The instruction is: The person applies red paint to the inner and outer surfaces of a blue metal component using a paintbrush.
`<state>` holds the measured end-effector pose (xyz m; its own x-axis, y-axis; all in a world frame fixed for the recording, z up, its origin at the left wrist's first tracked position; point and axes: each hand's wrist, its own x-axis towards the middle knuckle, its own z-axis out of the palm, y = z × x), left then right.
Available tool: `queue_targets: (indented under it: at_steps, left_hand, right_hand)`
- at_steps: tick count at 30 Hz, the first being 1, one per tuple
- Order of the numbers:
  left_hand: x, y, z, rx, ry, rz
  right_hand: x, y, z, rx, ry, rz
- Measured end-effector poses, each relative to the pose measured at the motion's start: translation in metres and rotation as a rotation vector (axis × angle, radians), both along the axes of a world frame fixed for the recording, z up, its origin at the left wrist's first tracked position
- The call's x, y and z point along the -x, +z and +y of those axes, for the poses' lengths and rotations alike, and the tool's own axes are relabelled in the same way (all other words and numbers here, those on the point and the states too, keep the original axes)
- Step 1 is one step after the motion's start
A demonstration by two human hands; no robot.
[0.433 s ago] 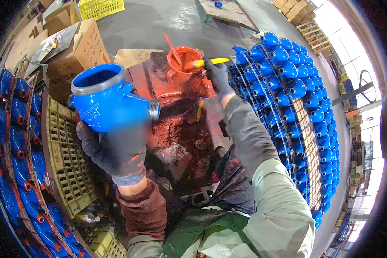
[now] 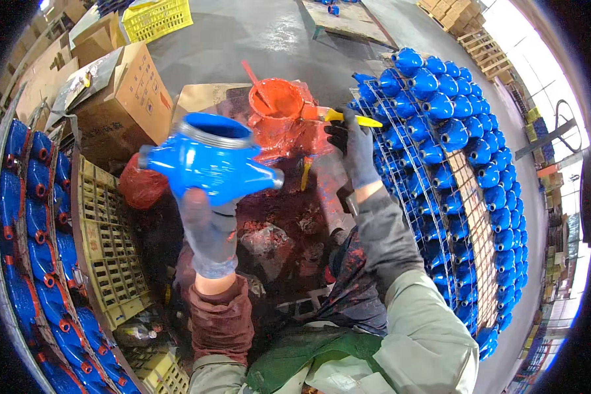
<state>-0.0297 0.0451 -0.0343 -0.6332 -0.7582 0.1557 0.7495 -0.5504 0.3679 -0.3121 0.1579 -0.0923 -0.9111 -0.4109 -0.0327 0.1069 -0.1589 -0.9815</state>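
My left hand (image 2: 210, 236), in a dark paint-stained glove, grips a glossy blue pipe housing (image 2: 210, 172) from below. The housing has a wide bare-metal threaded mouth tilted upward and a threaded spout on each side. In my gloved right hand (image 2: 357, 148) is a paintbrush (image 2: 364, 121) with a yellow handle, pointing left; its bristle end is coated orange-red. That end is beside the rim of a red-smeared paint pot (image 2: 277, 118), right of the housing. A red stick (image 2: 252, 75) leans in the pot.
On the right, stacked blue housings (image 2: 433, 141) fill a wire-mesh rack. More blue housings (image 2: 29, 210) with red ends line the left, beside a yellow crate (image 2: 111, 243). A cardboard box (image 2: 134, 98), red bag (image 2: 142, 184) and low table (image 2: 348, 23) stand around.
The blue housing has turned in my left hand and shifted right, now showing its side spouts. My right hand has moved right and down, drawing the brush out from over the pot's middle.
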Motion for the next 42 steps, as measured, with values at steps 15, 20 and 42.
queue_targets:
  at_steps: [15,20,42]
  left_hand:
    - [0.045,-0.010,0.040,1.415,0.599,-0.628]
    - [0.044,-0.014,0.041,1.377,0.520,-0.655]
    - [0.023,-0.038,0.020,-0.193,-0.761,0.155]
  right_hand:
    - [-0.094,0.112,0.064,0.333,-0.128,0.728]
    - [-0.099,0.109,0.061,0.290,-0.149,0.644]
    - [-0.091,0.110,0.060,0.292,-0.050,0.829]
